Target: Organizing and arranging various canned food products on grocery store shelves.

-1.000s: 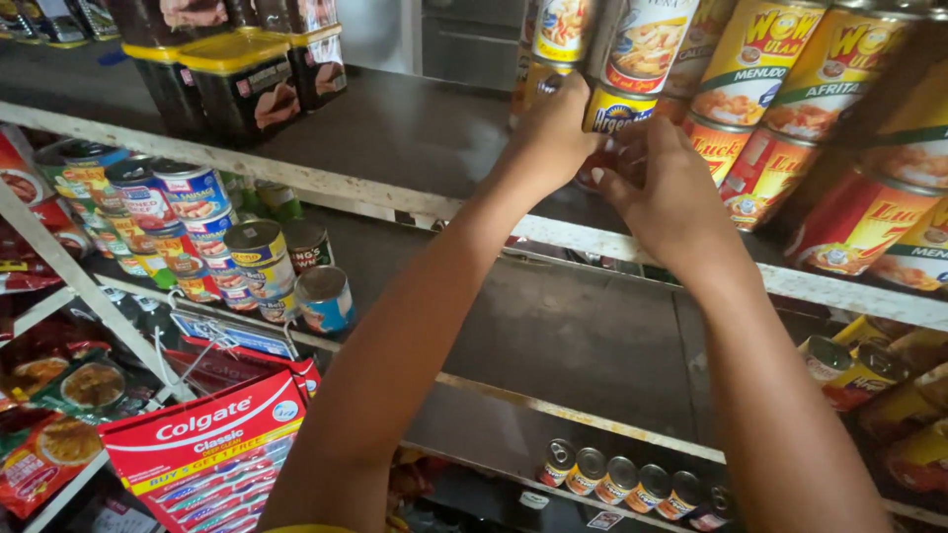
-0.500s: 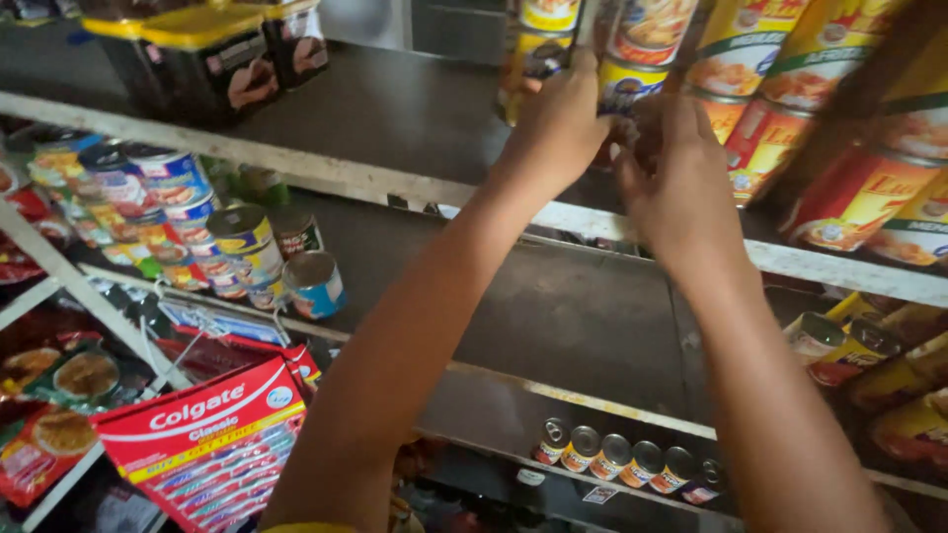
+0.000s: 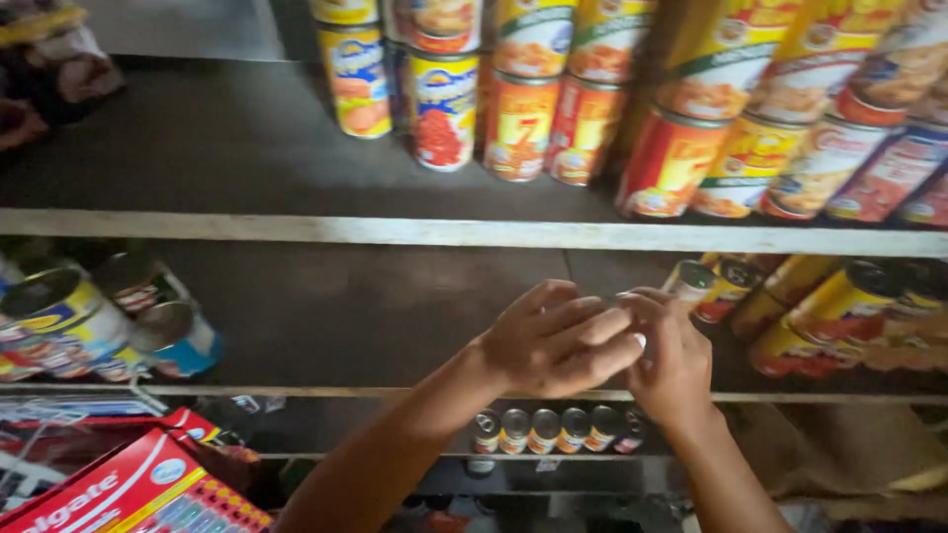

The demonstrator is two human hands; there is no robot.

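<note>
Head view shows our two hands close together in front of the middle shelf (image 3: 395, 316). Our left hand (image 3: 553, 341) lies partly over our right hand (image 3: 676, 360), and the two touch. Something small and pale (image 3: 640, 341) peeks out between them, but we cannot tell what it is. We cannot tell if either hand's grip is open or closed, because the fingers cover each other. Small cans (image 3: 731, 286) lie on their sides near the right end of this shelf, just past our right hand. More cans (image 3: 59, 321) lie at its left end, well apart from our hands. Tall cans (image 3: 444, 109) stand in rows on the top shelf above. A row of little cans (image 3: 558, 429) sits on a lower shelf under our hands. A red box (image 3: 128, 489) is down by the left corner.
</note>
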